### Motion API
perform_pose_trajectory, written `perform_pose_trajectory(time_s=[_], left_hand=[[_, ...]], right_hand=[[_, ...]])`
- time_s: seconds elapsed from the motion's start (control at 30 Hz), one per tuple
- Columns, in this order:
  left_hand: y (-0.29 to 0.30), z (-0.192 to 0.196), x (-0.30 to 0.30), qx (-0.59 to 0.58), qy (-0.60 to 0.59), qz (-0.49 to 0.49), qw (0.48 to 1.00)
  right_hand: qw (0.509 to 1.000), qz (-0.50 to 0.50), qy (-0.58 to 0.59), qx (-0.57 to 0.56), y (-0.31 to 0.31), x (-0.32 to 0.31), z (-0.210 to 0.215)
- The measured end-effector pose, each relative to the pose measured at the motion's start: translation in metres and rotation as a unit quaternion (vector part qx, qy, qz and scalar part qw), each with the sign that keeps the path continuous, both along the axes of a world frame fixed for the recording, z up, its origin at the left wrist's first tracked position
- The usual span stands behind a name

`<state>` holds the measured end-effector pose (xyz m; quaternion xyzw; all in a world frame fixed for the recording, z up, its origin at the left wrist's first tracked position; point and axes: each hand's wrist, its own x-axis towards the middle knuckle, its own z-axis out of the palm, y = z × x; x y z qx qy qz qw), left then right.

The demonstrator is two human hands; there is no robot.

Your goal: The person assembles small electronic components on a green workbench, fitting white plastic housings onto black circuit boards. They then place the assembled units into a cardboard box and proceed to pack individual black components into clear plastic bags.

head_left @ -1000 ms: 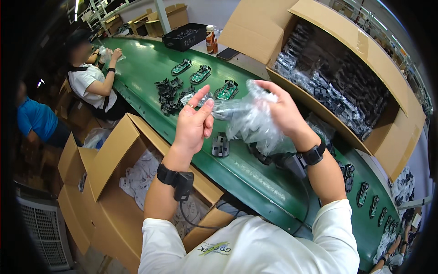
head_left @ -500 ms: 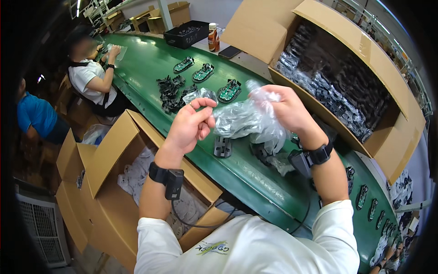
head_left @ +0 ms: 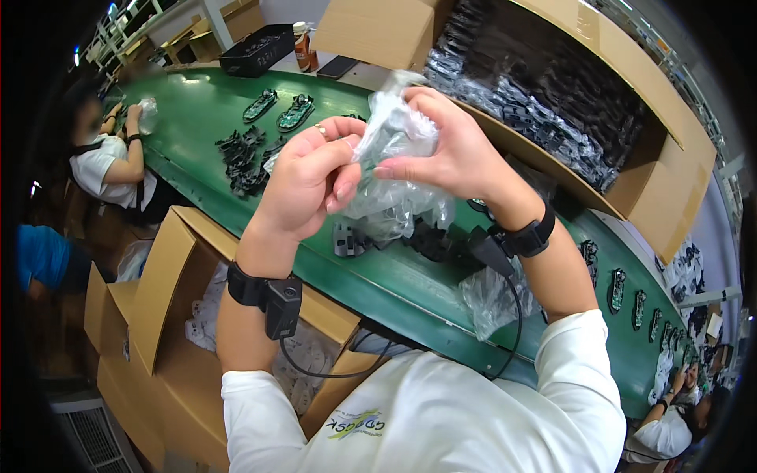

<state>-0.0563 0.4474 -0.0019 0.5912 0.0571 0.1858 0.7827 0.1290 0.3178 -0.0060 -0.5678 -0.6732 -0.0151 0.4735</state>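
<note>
Both hands are raised above the green conveyor belt (head_left: pixel 260 134) and clamped together on one clear plastic bag (head_left: pixel 394 169). The left hand (head_left: pixel 303 185) pinches the bag's left edge with curled fingers; the right hand (head_left: pixel 441 150) grips its upper part, thumb pressed to the film. The bag hangs crumpled between them, directly over the belt. Below the bag, dark moulded parts (head_left: pixel 351 236) lie on the belt. Beyond the belt stands a large cardboard box (head_left: pixel 654 189) filled with bagged dark parts. On the near side of the belt sits an open carton (head_left: pixel 158 276).

left hand (head_left: pixel 303 185), right hand (head_left: pixel 449 154), clear plastic bag (head_left: pixel 394 169)
</note>
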Motion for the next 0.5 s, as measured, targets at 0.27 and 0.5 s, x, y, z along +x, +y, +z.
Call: perform_pose_trajectory(time_s=[0.27, 0.5], left_hand=[[0.011, 0.011, 0.033, 0.128, 0.031, -0.016, 0.991], [-0.134, -0.064, 0.043, 0.673, -0.115, -0.124, 0.72]], right_hand=[[0.993, 0.054, 0.095, -0.036, -0.002, 0.034, -0.001], [0.927, -0.318, -0.125, 0.155, -0.229, 0.06, 0.038]])
